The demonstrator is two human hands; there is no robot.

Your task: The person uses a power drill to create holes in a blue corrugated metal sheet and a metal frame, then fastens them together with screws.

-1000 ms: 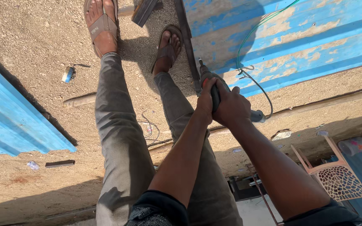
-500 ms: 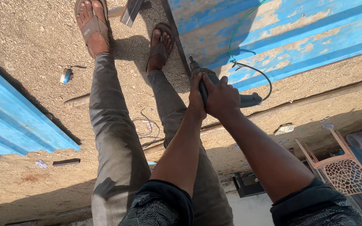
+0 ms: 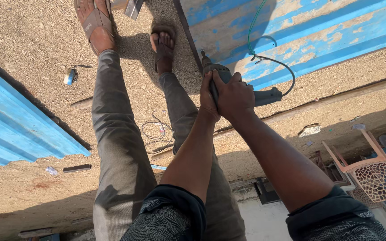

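both hands, left hand [image 3: 207, 96] and right hand [image 3: 234, 96], now sit lower and closer in than a second ago, fingers clamped on the drill [image 3: 228, 82] at the edge of the blue metal sheet [image 3: 300, 31], sandals [image 3: 164, 47] on gravel beyond, so it looks like drilling's underway

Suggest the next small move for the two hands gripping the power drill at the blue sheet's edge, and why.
Probably press the drill steadily into the blue corrugated sheet: the left hand and right hand both clasp its body, and its tip sits at the sheet's edge.
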